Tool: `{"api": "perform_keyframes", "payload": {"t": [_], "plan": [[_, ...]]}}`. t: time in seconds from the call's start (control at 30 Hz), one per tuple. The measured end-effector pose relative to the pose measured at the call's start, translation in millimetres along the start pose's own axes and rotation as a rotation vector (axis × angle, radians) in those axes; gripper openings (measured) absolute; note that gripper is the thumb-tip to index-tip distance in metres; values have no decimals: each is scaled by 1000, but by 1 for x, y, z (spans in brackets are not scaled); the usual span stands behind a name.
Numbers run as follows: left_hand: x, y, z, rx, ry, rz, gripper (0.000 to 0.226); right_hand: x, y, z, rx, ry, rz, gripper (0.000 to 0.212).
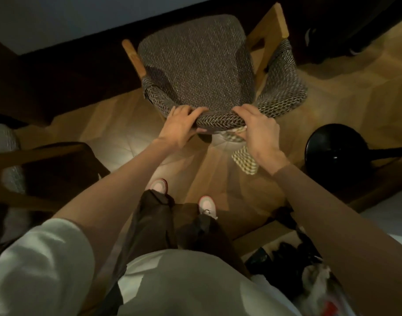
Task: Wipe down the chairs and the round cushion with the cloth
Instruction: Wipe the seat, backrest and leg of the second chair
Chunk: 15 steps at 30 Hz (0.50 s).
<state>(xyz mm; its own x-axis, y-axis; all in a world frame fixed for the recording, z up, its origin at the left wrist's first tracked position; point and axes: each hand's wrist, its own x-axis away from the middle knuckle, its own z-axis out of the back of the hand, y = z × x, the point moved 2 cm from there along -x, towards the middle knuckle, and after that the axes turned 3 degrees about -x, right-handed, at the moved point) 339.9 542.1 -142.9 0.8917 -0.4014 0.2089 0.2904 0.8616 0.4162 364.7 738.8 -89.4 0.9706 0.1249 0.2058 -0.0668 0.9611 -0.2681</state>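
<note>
Two hands meet on one chair in the head view. We look down on a grey-brown woven-fabric armchair [195, 65] with pale wooden legs. Its seat stretches away from us and its curved backrest rim [218, 120] lies nearest our body. Our left hand [180, 126] curls over the left part of that rim and holds only the armchair. Our right hand [258, 131] wraps the right part and pins a pale checked cloth [244, 161] against it. The loose end of the cloth hangs behind the backrest, below the wrist. The rim runs side to side between the hands, so we judge the wipe will travel along it, led by the right hand, which has the cloth. A second chair [47, 160], wooden-framed, stands left of the armchair, and a round black object [332, 147] stands right of it. We cannot pick out the round cushion.
</note>
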Motion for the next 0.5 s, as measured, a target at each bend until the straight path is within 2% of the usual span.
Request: {"api": "perform_keyframes", "payload": {"t": [0.2,0.5], "plan": [[17,13,-2,31,70,63,46,8,7,-6,-38,68,91,50],[89,40,-27,42,-4,77,44,87,6,-15,-59,68,104,51]]}}
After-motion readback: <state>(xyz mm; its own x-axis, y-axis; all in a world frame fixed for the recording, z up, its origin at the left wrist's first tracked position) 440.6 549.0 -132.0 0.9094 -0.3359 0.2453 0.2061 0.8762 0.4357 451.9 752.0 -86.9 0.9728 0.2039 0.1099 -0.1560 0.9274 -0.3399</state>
